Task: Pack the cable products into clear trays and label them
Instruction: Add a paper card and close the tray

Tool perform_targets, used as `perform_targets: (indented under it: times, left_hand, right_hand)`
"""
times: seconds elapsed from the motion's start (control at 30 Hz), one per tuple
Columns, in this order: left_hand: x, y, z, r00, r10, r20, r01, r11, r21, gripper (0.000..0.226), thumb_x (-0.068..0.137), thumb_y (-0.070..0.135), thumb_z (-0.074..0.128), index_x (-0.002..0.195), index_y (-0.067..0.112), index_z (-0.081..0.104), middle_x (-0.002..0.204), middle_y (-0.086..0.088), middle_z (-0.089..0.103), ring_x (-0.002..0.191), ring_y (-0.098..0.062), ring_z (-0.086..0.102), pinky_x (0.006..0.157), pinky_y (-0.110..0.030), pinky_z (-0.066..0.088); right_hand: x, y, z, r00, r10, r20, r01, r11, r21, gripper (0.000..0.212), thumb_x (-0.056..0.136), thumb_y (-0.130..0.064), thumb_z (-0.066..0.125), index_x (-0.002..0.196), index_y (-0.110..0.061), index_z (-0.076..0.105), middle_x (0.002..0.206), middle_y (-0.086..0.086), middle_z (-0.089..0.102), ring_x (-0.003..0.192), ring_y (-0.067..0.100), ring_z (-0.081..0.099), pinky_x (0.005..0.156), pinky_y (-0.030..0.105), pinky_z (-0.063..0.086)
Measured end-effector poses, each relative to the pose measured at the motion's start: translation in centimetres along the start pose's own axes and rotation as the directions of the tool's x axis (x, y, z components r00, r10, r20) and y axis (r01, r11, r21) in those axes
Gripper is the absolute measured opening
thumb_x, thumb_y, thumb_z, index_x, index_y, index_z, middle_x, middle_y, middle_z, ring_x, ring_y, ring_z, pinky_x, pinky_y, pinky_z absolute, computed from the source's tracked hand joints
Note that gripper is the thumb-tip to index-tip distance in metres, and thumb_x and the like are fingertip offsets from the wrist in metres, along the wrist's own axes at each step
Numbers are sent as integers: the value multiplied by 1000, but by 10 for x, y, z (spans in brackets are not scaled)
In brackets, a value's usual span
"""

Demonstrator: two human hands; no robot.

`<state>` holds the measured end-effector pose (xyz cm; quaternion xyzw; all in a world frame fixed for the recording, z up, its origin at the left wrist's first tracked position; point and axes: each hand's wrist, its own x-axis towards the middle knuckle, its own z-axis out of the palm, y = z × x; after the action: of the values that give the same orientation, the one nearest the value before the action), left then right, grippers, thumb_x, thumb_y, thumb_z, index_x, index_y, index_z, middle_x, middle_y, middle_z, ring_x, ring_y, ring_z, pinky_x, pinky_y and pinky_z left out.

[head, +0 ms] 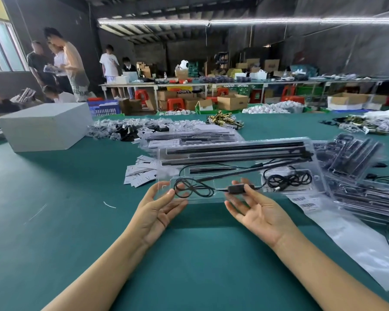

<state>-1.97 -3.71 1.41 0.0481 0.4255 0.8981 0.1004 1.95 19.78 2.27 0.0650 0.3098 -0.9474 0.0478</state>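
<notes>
Left hand: the left hand (154, 212) is palm up with fingers straight and spread, fingertips under the near left corner of the clear tray (234, 169); it grips nothing.
Right hand: the right hand (256, 209) is also palm up and relaxed, fingers spread under the tray's near edge, its thumb against the black inline controller (238, 189); nothing is pinched.
Clear tray: it sits toward the middle of the green tabletop (76, 221), just beyond both hands, its near edge over the fingertips.
Tray contents: long black bars (234, 150) lie in the far channels; a black cable loop (189, 187) fills the near left pocket; a coiled cable with a USB plug (288, 179) fills the near right pocket.
Barcode labels: a sheet of barcode labels (305, 202) lies just right of the tray, on a long white backing strip (357, 243) running toward the near right edge.
Packed trays: a pile of filled trays (357, 176) lies at the right edge, and another stack (193, 136) just behind the held tray.
Paper cards: small white cards (139, 171) are scattered just left of the tray.
Grey box: a grey box (45, 126) stands at the far left of the tabletop.
Bagged parts: a heap of small bagged parts (130, 129) lies along the far side, beside brass-coloured hardware (225, 120).
Background: people (61, 63) stand well beyond the table, near benches and cardboard cartons (231, 102).
</notes>
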Motion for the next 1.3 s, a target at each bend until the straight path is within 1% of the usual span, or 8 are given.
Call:
perform_targets:
  times: [0.3, 0.4, 0.5, 0.7, 0.77, 0.93, 1.13, 1.3]
  left_hand:
    - [6, 34, -30, 986, 61, -154, -47, 995, 93, 11, 79, 1, 58, 85, 11, 56, 78, -10, 74, 65, -26, 72, 65, -33, 61]
    - [8, 40, -38, 984, 48, -169, -31, 994, 101, 13, 86, -2, 54, 84, 11, 56, 82, -13, 73, 65, -26, 71, 64, -32, 60]
    - [8, 42, -41, 966, 115, -230, -59, 969, 239, 10, 85, -2, 57, 80, 6, 57, 72, -9, 71, 60, -23, 70, 58, -28, 59]
    - [7, 27, -37, 916, 272, -294, 44, 661, 749, 38, 69, 43, 65, 91, 12, 60, 73, -2, 62, 62, -15, 60, 59, -30, 48]
    - [6, 24, -35, 884, 353, -306, 106, 485, 868, 51, 66, 56, 56, 106, 23, 57, 81, -3, 65, 79, -19, 61, 74, -37, 48]
    - [1, 20, -31, 879, 431, -204, 197, 62, 978, 35, 81, 54, 40, 107, 38, 57, 78, 2, 65, 77, -21, 59, 60, -29, 39]
    - [-1, 18, -32, 887, 452, -92, 226, -252, 941, 35, 89, 49, 32, 115, 40, 53, 72, 5, 54, 75, -23, 52, 58, -29, 35]
    - [2, 19, -37, 882, 467, -54, 250, -369, 895, 38, 91, 55, 29, 117, 42, 53, 63, 8, 47, 71, -22, 50, 53, -26, 32]
  right_hand:
    - [7, -43, -28, 932, -141, -333, 193, 972, 130, 19, 83, -24, 70, 95, -12, 61, 102, 2, 67, 103, 26, 61, 79, 44, 49]
    - [10, -45, -30, 914, -164, -370, 197, 979, 51, 11, 87, -16, 66, 94, -11, 58, 92, 0, 66, 96, 20, 61, 89, 41, 48]
    - [11, -48, -29, 881, -240, -408, 191, 969, -159, 5, 88, -11, 64, 86, -12, 60, 66, -1, 66, 73, 15, 61, 68, 31, 53]
    - [13, -53, -38, 766, -400, -504, 149, 872, -466, 7, 87, -12, 66, 81, -11, 62, 76, 4, 63, 62, 17, 59, 48, 24, 54]
    - [14, -53, -41, 685, -513, -517, 67, 751, -656, 17, 86, -19, 66, 75, -7, 58, 76, 8, 60, 61, 20, 57, 56, 33, 54]
    - [13, -50, -45, 574, -736, -358, -169, 322, -932, 45, 93, -30, 55, 59, -7, 37, 79, 11, 42, 66, 25, 37, 59, 33, 31]
    - [3, -39, -37, 638, -760, -124, -360, -153, -920, 40, 100, -30, 33, 115, 2, 50, 121, 23, 46, 89, 37, 51, 69, 38, 36]
    - [-8, -33, -27, 746, -664, 50, -490, -599, -634, 51, 100, -43, 20, 111, -18, 63, 121, 6, 58, 107, 34, 51, 79, 37, 42]
